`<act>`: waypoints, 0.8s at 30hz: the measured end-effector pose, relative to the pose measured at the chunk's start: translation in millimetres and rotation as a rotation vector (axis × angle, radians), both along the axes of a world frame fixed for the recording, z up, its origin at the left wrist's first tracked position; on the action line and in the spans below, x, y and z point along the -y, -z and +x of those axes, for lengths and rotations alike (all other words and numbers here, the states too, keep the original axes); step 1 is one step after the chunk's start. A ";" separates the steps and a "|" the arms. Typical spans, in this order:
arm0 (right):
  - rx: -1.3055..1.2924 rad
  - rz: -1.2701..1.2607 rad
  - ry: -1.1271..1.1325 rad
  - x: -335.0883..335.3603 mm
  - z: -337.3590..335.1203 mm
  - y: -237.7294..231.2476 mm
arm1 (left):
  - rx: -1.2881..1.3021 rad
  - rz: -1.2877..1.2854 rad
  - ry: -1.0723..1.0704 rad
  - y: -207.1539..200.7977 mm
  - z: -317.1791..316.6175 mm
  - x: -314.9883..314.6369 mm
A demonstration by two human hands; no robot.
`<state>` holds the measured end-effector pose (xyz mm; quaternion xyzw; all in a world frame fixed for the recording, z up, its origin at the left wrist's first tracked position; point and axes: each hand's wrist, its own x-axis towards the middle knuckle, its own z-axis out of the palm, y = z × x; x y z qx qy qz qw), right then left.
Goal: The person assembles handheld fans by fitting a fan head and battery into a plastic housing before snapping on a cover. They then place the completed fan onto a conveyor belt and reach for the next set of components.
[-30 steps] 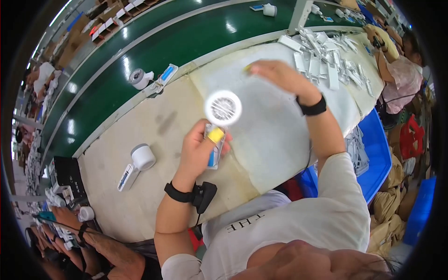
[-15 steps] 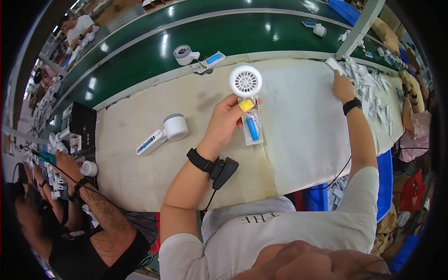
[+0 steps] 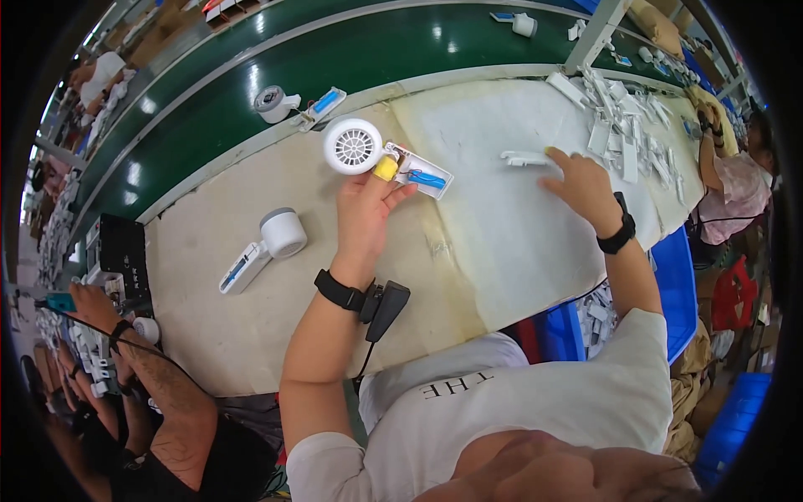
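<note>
Two hands at a cream-topped bench, one small white handheld fan in hand.

We note the left hand (image 3: 368, 209) clamped on the open-backed fan (image 3: 381, 159), held over the bench (image 3: 293, 335), its round grille head up-left and a blue cell showing in the handle. We note the right hand (image 3: 581, 180), fingers spread, touching a white handle cover (image 3: 525, 157) near a heap of white covers (image 3: 627, 125). We list a second fan (image 3: 263, 247) lying left, and a third (image 3: 293, 105) on the green conveyor (image 3: 209, 100).
</note>
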<state>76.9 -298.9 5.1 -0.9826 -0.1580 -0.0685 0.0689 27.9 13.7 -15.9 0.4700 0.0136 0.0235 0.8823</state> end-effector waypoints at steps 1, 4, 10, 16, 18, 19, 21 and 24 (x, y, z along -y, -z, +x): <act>-0.052 -0.118 0.044 -5.1 -7.3 -8.5 | 0.017 -0.004 0.028 2.9 0.1 -0.8; 0.075 -0.176 -0.112 -4.8 -9.4 -9.1 | -0.030 -0.039 0.021 6.5 -1.8 1.8; -0.177 0.278 -0.350 -13.5 25.2 17.5 | 0.025 -0.187 0.030 7.8 -5.7 13.3; 0.073 0.749 -0.620 -113.8 -29.4 -35.7 | 0.051 -0.132 -0.083 7.7 -9.8 17.6; 0.167 0.674 -0.615 -136.1 -36.9 -44.8 | 0.082 -0.163 -0.123 9.9 -9.5 17.6; 0.249 0.590 -0.608 -143.5 -38.7 -47.4 | 0.105 -0.175 -0.113 9.4 -9.4 15.8; 0.270 0.594 -0.589 -151.6 -41.0 -46.8 | 0.134 -0.196 -0.102 5.6 -11.5 14.2; 0.302 0.584 -0.541 -155.5 -41.9 -46.7 | 0.153 -0.244 -0.075 1.0 -10.6 12.5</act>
